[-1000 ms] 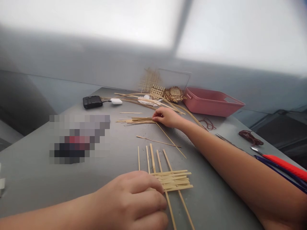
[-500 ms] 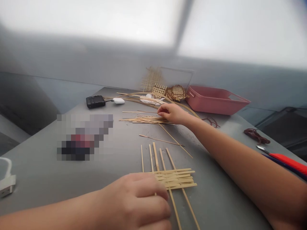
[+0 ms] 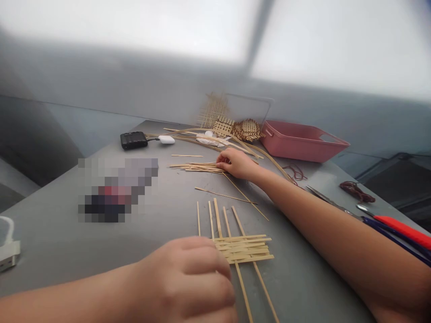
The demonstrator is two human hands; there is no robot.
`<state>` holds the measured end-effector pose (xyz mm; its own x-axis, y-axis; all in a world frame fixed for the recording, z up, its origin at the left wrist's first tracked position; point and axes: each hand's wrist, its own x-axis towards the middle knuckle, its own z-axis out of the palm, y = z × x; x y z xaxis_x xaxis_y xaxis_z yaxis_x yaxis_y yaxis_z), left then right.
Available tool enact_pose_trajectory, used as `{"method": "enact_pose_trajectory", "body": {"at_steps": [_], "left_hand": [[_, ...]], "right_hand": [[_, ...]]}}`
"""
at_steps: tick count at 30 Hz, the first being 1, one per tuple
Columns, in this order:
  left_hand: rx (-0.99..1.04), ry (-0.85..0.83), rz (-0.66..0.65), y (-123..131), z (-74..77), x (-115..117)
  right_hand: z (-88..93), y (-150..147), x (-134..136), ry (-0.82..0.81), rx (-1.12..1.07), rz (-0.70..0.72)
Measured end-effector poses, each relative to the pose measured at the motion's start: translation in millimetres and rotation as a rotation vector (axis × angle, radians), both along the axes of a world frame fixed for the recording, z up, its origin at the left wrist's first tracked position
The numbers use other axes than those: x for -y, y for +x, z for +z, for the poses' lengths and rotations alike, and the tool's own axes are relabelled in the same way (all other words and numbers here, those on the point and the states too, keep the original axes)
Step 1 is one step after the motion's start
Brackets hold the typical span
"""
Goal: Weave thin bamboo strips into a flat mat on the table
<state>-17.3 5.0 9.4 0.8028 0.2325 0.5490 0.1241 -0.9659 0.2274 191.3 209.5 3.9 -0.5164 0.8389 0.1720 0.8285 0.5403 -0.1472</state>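
A pink basket (image 3: 296, 146), bottom hidden, stands at the worktop (image 3: 148, 237) far edge; whether left hand (image 3: 193, 278) or right hand (image 3: 236, 164) grips strips (image 3: 244, 249), I cannot tell.

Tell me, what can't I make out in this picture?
In the current head view:
Woven mat: left part hidden by the left hand, whose fingertips curl out of sight, so its hold is unclear.
Strip bundle: the right hand covers its right end; what it pinches, if anything, is too small to tell.
Pixelated patch: contents blurred out.
White plug: cut off by the left edge.
Pink basket: near wall hides its floor.
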Motion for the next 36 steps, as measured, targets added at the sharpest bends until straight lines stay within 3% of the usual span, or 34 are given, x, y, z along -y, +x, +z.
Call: {"method": "enact_pose_trajectory", "body": {"at_steps": [2, 4, 7, 8, 12, 15, 19, 27, 32, 36], "left_hand": [[0.064, 0.079, 0.142, -7, 4.4, -11], [0.021, 0.143, 0.468, -21, 11.7, -31], [-0.230, -0.013, 0.922, -55, 25.1, -68], [-0.312, -0.110, 1.015, -68, 28.8, -79], [-0.518, -0.221, 1.196, -108, 32.5, -108], [-0.592, -0.268, 1.226, -115, 25.0, -112], [-0.577, -0.251, 1.284, -107, 16.9, -109], [-0.512, -0.161, 1.379, -102, 14.9, -109], [-0.491, -0.077, 1.350, -101, 9.9, -104], [-0.452, -0.005, 1.239, -82, 12.6, -92]], "right_hand": [[-1.7, -1, 0, 0.008, 0.011, -0.012], [-2.5, -2, 0, 0.020, 0.010, -0.027], [-1.1, -2, 2, 0.039, -0.009, -0.064], [-0.2, -2, 2, 0.047, -0.019, -0.079], [3.0, -1, 5, 0.069, -0.055, -0.124], [2.7, 0, 5, 0.071, -0.058, -0.132], [1.2, 1, 4, 0.063, -0.033, -0.109], [2.5, 8, 1, 0.083, 0.012, -0.038], [0.6, 10, -1, 0.158, 0.030, 0.064], [-0.5, 9, -2, 0.182, 0.065, 0.163]]}}
